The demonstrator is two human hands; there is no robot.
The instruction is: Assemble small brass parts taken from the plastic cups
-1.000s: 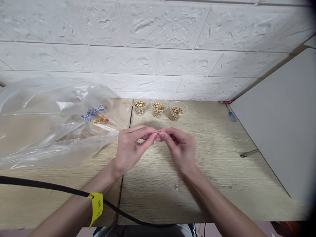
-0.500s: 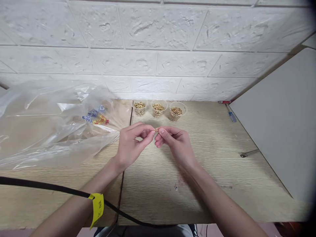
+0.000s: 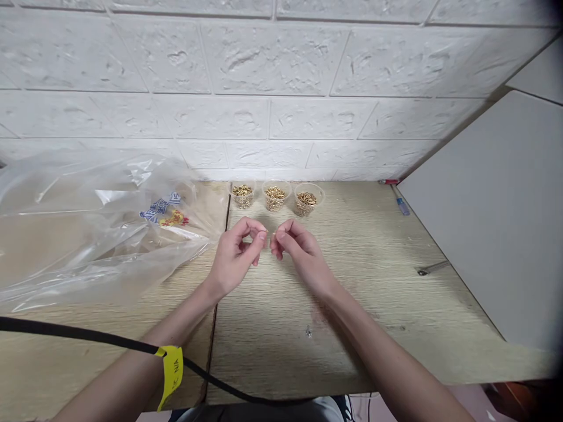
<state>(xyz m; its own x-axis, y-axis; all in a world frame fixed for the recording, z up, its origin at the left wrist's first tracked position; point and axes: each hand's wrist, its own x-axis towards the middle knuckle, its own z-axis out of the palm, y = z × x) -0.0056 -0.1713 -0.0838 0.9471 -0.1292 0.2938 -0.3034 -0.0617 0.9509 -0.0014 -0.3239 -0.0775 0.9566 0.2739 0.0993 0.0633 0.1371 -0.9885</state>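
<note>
My left hand [image 3: 237, 255] is closed in a pinch above the table, with a tiny gold-coloured piece [image 3: 266, 231] at the tips of thumb and forefinger. Facing it across a narrow gap, my right hand [image 3: 303, 253] pinches another small gold-coloured metal piece [image 3: 274, 232]. Both pieces are too small to make out fully, and the fingers hide most of them. Just beyond the hands stand three clear plastic cups: a left cup [image 3: 243, 205], a middle cup [image 3: 273, 207] and a right cup [image 3: 303, 212]. Each holds many small gold metal pins or tubes.
A big clear plastic bag [image 3: 57, 234] covers the table's left side. A black cable [image 3: 79, 333] with a yellow tag [image 3: 172, 370] crosses my left forearm. Screwdriver [image 3: 402, 206], metal tool [image 3: 433, 268] and white panel [image 3: 492, 211] lie right. A small shiny part [image 3: 308, 332] sits near the front.
My fingertips met around a small gold piece before; now the hands have drawn slightly apart. The whole view has shifted a little.
</note>
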